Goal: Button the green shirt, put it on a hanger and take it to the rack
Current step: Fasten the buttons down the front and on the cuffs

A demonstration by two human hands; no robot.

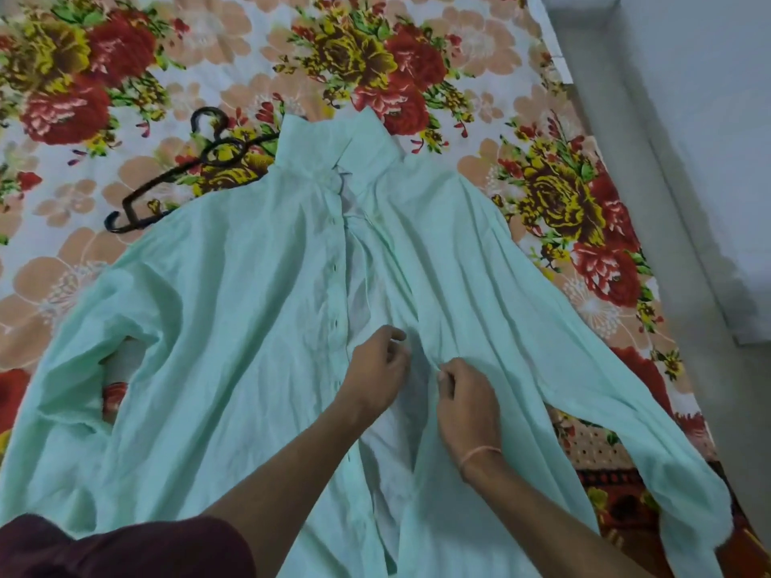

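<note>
The pale green shirt (233,310) lies spread face up on the bed, collar pointing away from me, its front open down the middle. Small buttons run along the left placket. My left hand (377,371) hovers at the placket's edge with fingers curled; whether it pinches cloth is unclear. My right hand (465,400) pinches the edge of the right front panel just beside it. A black plastic hanger (187,168) lies on the bedsheet at the shirt's left shoulder, partly tucked under the fabric.
The bed is covered by a floral sheet (125,56) in red, yellow and peach. Its right edge (617,227) borders a grey floor and a white wall. No rack is in view.
</note>
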